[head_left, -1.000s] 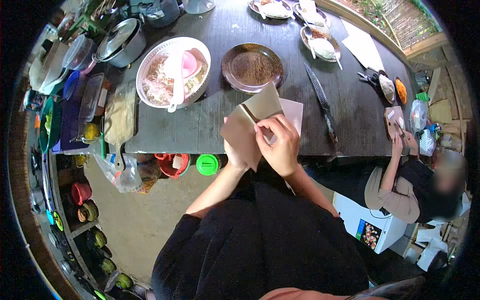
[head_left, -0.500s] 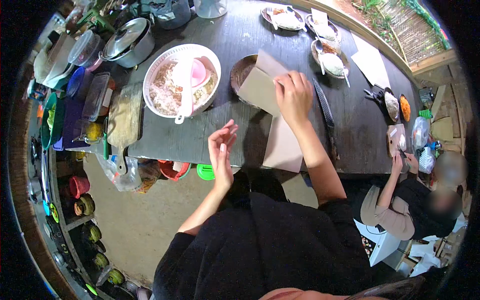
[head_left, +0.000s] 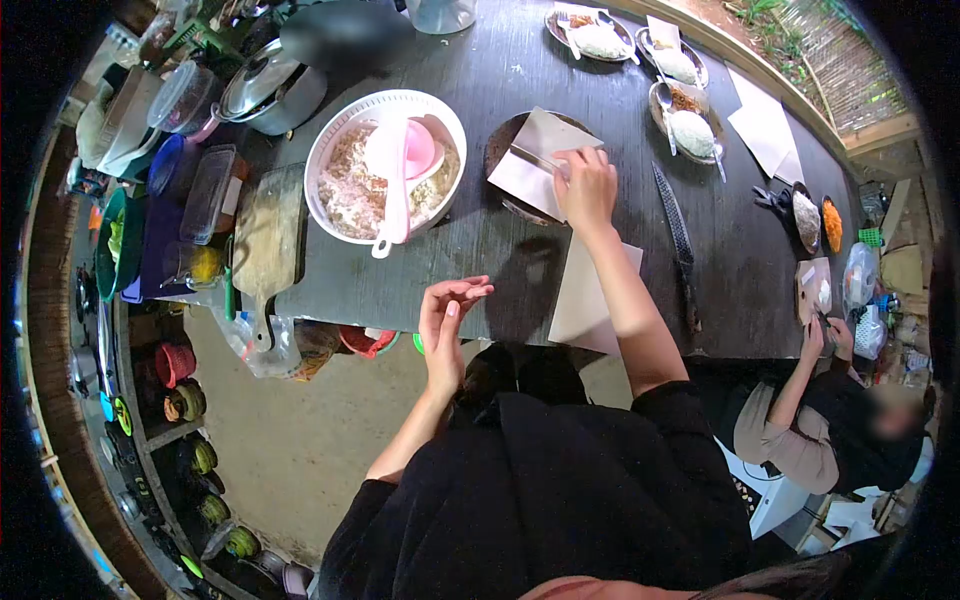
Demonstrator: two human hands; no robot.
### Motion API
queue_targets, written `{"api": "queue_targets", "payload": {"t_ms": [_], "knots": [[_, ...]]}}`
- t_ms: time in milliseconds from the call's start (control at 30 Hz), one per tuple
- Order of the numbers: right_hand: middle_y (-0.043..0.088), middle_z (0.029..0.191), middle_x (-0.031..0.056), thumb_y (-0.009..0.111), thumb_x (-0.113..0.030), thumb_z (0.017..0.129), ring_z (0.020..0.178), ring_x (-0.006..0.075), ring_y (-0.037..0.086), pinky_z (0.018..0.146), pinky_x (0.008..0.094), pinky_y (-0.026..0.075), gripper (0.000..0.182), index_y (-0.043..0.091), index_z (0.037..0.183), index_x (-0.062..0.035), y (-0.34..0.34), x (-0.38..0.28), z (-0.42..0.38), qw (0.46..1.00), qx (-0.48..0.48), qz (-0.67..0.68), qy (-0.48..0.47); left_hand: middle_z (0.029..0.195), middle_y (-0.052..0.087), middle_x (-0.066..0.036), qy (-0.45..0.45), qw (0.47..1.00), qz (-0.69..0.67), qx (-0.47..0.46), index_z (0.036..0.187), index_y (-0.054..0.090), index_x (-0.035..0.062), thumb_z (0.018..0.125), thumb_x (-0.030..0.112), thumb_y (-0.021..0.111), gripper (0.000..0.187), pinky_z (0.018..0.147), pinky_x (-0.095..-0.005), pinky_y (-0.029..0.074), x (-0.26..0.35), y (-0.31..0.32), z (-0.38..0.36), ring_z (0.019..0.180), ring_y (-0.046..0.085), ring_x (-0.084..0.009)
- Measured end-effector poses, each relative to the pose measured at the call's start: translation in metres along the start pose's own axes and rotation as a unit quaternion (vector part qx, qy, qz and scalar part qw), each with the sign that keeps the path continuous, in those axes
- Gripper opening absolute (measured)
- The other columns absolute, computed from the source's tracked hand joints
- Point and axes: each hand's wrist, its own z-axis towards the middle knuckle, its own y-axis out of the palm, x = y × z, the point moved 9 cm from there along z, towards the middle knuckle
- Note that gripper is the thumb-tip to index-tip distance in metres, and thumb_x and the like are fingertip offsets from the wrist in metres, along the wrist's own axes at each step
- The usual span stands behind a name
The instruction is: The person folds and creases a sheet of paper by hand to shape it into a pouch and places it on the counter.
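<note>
My right hand [head_left: 590, 188] is over a dark round plate [head_left: 497, 150] with a sheet of brown paper [head_left: 525, 178] lying on it. Its fingers are pinched on a thin metal utensil [head_left: 535, 157], perhaps a spoon or fork, lying across the paper; the gripped end is hidden. My left hand [head_left: 448, 325] hovers at the table's front edge, fingers loosely bent and apart, holding nothing. More brown paper [head_left: 592, 300] lies under my right forearm. Left of the plate stands a white basket [head_left: 318, 170] of rice with a pink-and-white ladle [head_left: 395, 200] in it.
A long dark knife [head_left: 675, 225] lies right of the plate. Filled plates [head_left: 690, 135] with cutlery and white paper [head_left: 765, 125] stand farther back. Left are a cutting board [head_left: 265, 225], a lidded pot [head_left: 285, 95] and tubs. At the right end another person's hands [head_left: 825, 338] work by a small board.
The paper has come down flat onto the dark plate. A thin metal utensil now shows at my right fingers. My left hand's fingers have tipped to the right. The view has shifted slightly.
</note>
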Motion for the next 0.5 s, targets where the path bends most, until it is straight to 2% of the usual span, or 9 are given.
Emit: {"api": "queue_targets", "payload": {"t_ms": [67, 133, 167, 233, 267, 333, 367, 433, 500], "knots": [[0.058, 0.086, 0.0066, 0.067, -0.013, 0.074, 0.089, 0.0252, 0.053, 0.074, 0.0379, 0.040, 0.011, 0.066, 0.085, -0.0120, -0.018, 0.002, -0.011, 1.000, 0.008, 0.001, 0.016, 0.109, 0.058, -0.022, 0.011, 1.000, -0.003, 0.000, 0.106, 0.049, 0.0005, 0.095, 0.025, 0.046, 0.027, 0.096, -0.0424, 0.042, 0.002, -0.001, 0.001, 0.108, 0.057, -0.0298], [0.057, 0.086, 0.0057, 0.067, -0.013, 0.075, 0.089, 0.0256, 0.053, 0.074, 0.0382, 0.039, 0.011, 0.063, 0.086, -0.0123, -0.037, 0.010, -0.030, 0.999, 0.009, 0.018, 0.046, 0.096, 0.061, -0.016, 0.006, 1.000, -0.015, 0.016, 0.102, 0.051, 0.0000, 0.096, 0.018, 0.046, 0.020, 0.094, -0.0400, 0.043, 0.003, -0.005, 0.000, 0.090, 0.061, -0.0237], [0.057, 0.086, 0.0057, 0.067, -0.013, 0.075, 0.089, 0.0256, 0.053, 0.074, 0.0382, 0.039, 0.011, 0.063, 0.086, -0.0123, -0.046, 0.011, -0.040, 0.999, 0.012, 0.015, 0.044, 0.096, 0.061, -0.016, 0.008, 1.000, -0.018, 0.014, 0.102, 0.051, 0.0000, 0.096, 0.018, 0.046, 0.020, 0.094, -0.0400, 0.043, 0.000, -0.008, 0.000, 0.090, 0.061, -0.0237], [0.056, 0.085, 0.0056, 0.067, -0.013, 0.075, 0.087, 0.0256, 0.053, 0.073, 0.0381, 0.038, 0.009, 0.062, 0.082, -0.0117, -0.061, 0.013, -0.062, 0.999, 0.021, 0.023, 0.039, 0.076, 0.056, -0.006, 0.048, 0.997, 0.066, -0.010, 0.089, 0.050, 0.0026, 0.098, 0.017, 0.044, 0.018, 0.076, -0.0331, 0.046, -0.006, -0.017, -0.002, 0.064, 0.051, -0.0145], [0.056, 0.085, 0.0056, 0.067, -0.013, 0.075, 0.087, 0.0256, 0.053, 0.073, 0.0381, 0.038, 0.009, 0.062, 0.082, -0.0117, -0.066, 0.013, -0.071, 0.999, 0.024, 0.020, 0.038, 0.076, 0.056, -0.006, 0.052, 0.997, 0.063, -0.013, 0.089, 0.050, 0.0026, 0.098, 0.017, 0.044, 0.018, 0.076, -0.0331, 0.046, -0.009, -0.022, -0.003, 0.064, 0.051, -0.0145], [0.057, 0.083, 0.0054, 0.067, -0.012, 0.076, 0.085, 0.0257, 0.053, 0.073, 0.0380, 0.038, 0.008, 0.061, 0.080, -0.0109, -0.071, 0.016, -0.087, 0.998, 0.004, 0.001, 0.055, 0.066, 0.038, 0.000, 0.042, 0.997, 0.005, -0.057, 0.082, 0.045, 0.0056, 0.100, 0.020, 0.040, 0.024, 0.056, -0.0270, 0.035, -0.010, -0.018, -0.003, 0.055, 0.032, -0.0101], [0.057, 0.083, 0.0054, 0.067, -0.012, 0.076, 0.085, 0.0257, 0.053, 0.073, 0.0380, 0.038, 0.008, 0.061, 0.080, -0.0109, -0.075, 0.013, -0.093, 0.999, 0.011, -0.001, 0.053, 0.066, 0.038, 0.000, 0.048, 0.997, 0.004, -0.062, 0.082, 0.045, 0.0056, 0.100, 0.020, 0.040, 0.024, 0.056, -0.0270, 0.035, -0.006, -0.015, -0.004, 0.055, 0.032, -0.0101], [0.057, 0.082, 0.0056, 0.066, -0.012, 0.076, 0.084, 0.0258, 0.054, 0.074, 0.0374, 0.039, 0.008, 0.061, 0.081, -0.0104, -0.077, 0.007, -0.102, 0.996, 0.013, 0.061, 0.057, 0.065, 0.032, 0.002, -0.009, 0.999, 0.034, -0.012, 0.081, 0.044, 0.0066, 0.101, 0.022, 0.038, 0.026, 0.049, -0.0251, 0.023, 0.001, -0.010, -0.005, 0.055, 0.028, -0.0073], [0.058, 0.085, 0.0067, 0.067, -0.014, 0.075, 0.087, 0.0255, 0.055, 0.080, 0.0400, 0.039, 0.015, 0.062, 0.089, -0.0112, -0.069, -0.008, -0.106, 0.992, 0.006, 0.114, 0.048, 0.070, 0.034, 0.001, -0.004, 0.997, 0.082, 0.000, 0.090, 0.040, 0.0091, 0.100, 0.023, 0.042, 0.017, 0.049, -0.0225, 0.024, 0.018, 0.000, -0.006, 0.055, 0.029, -0.0066]]}}
